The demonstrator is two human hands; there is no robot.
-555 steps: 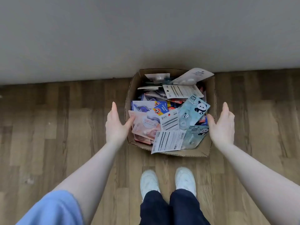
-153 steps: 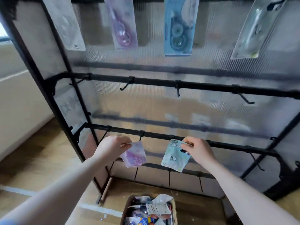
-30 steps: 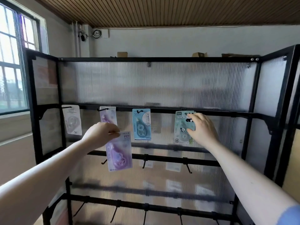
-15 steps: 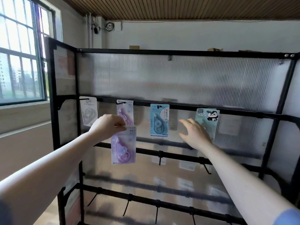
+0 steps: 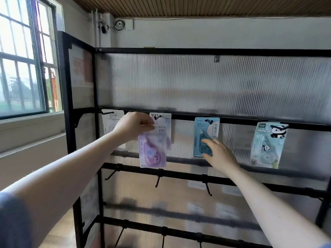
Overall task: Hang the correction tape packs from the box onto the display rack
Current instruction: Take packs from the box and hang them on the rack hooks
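My left hand [image 5: 133, 125] pinches the top of a purple correction tape pack [image 5: 153, 151] and holds it up in front of a matching purple pack [image 5: 166, 120] that hangs on the black display rack [image 5: 179, 51]. My right hand [image 5: 219, 153] is open, its fingertips touching the lower part of a blue pack [image 5: 206, 129] on the same rail. A white pack [image 5: 112, 120] hangs at the far left, partly behind my left hand. At the right hangs a panda pack [image 5: 268, 145]. The box is out of view.
Two lower rails [image 5: 179, 174] carry several bare hooks. Ribbed translucent panels back the rack. A barred window [image 5: 23, 68] and a sill lie to the left, with wooden floor showing at the bottom left.
My right hand has let go of the panda pack, now hanging, and moved left onto the blue pack. My left hand has raised the purple pack toward the top rail.
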